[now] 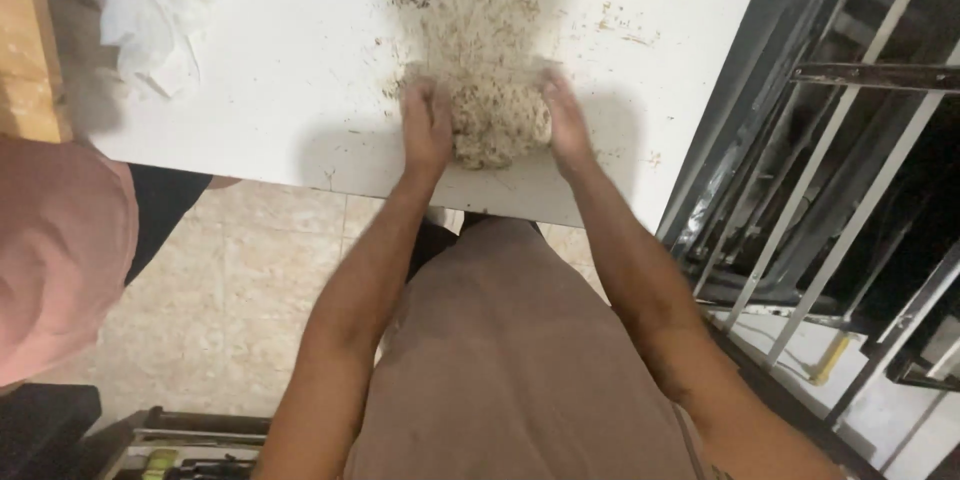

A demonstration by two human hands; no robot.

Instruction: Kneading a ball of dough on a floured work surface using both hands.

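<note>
A beige, speckled lump of dough point(497, 125) lies on the white table point(300, 70) near its front edge. My left hand point(426, 123) presses against the lump's left side and my right hand point(566, 118) against its right side, so the dough is squeezed between the two palms. Both hands are dusted with crumbs. Behind the lump a smear of crumbs and flour point(480, 20) spreads toward the back of the table.
Crumpled white paper point(155, 15) lies at the table's back left, beside a wooden surface point(25, 40). Another person in a pink top point(55, 250) stands at the left. A metal grille point(840, 170) runs along the right. Beige tiled floor point(250, 280) lies below.
</note>
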